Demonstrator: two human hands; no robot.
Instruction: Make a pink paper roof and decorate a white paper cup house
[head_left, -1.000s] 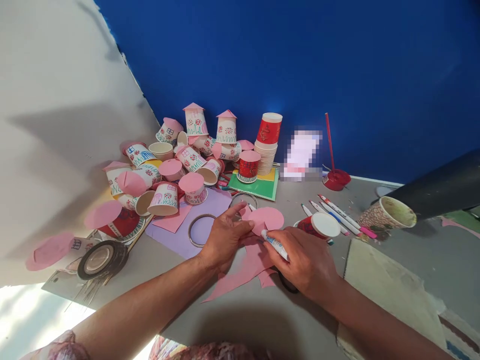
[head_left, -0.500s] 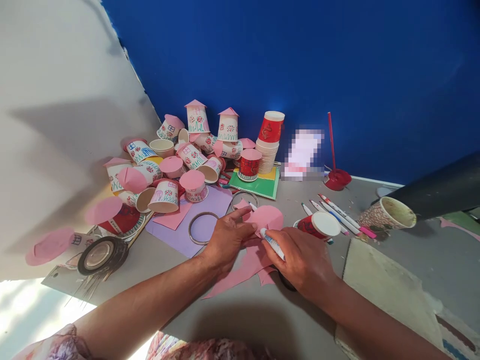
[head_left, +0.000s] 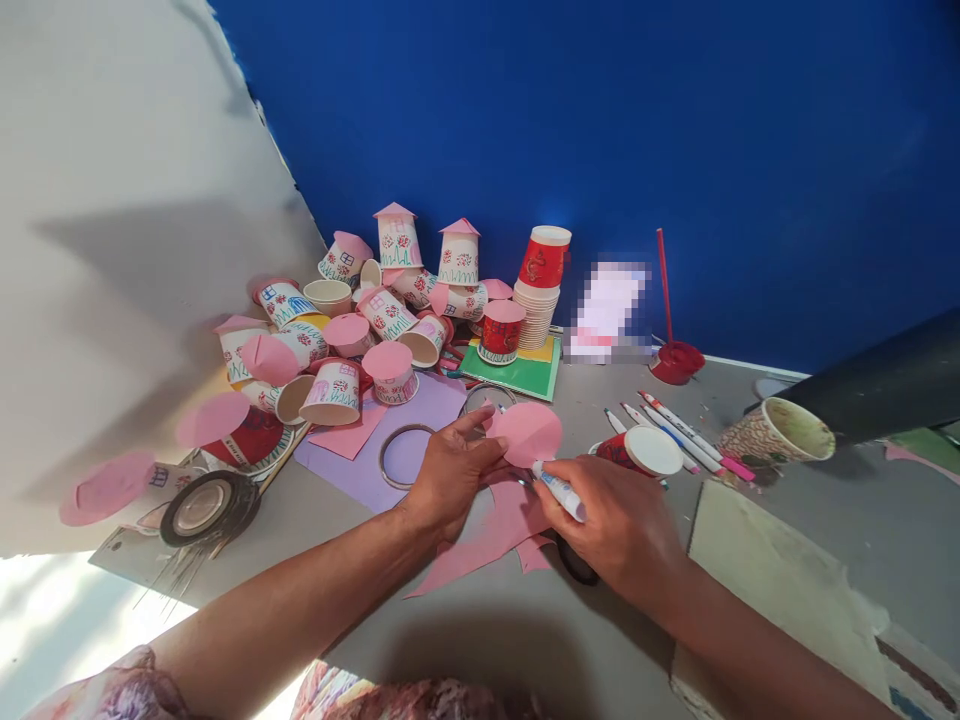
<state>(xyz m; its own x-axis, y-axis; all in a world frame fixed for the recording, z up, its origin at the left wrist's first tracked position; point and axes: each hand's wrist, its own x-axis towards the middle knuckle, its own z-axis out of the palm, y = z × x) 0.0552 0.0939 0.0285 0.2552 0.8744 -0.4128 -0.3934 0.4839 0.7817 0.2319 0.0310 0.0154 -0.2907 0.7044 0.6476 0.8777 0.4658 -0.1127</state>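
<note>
Both hands meet at the middle of the frame, over a pink paper circle (head_left: 525, 432). I see my left hand (head_left: 450, 475) pinching the left edge of the circle between thumb and fingers, so the paper stays lifted and flat, a little above the surface (head_left: 480, 620). My right hand (head_left: 611, 525) is closed around a glue stick (head_left: 559, 490), whose tip touches the lower right edge of the circle; holding it like a pen lets me guide the tip along the rim. Under both hands lie pink paper scraps (head_left: 495, 540). Just right of the circle stands an upturned red cup (head_left: 641, 452), near enough to reach. In the upper left middle, a pile of decorated cups (head_left: 360, 330) with pink roofs rests against the wall, away from the gluing place.
</note>
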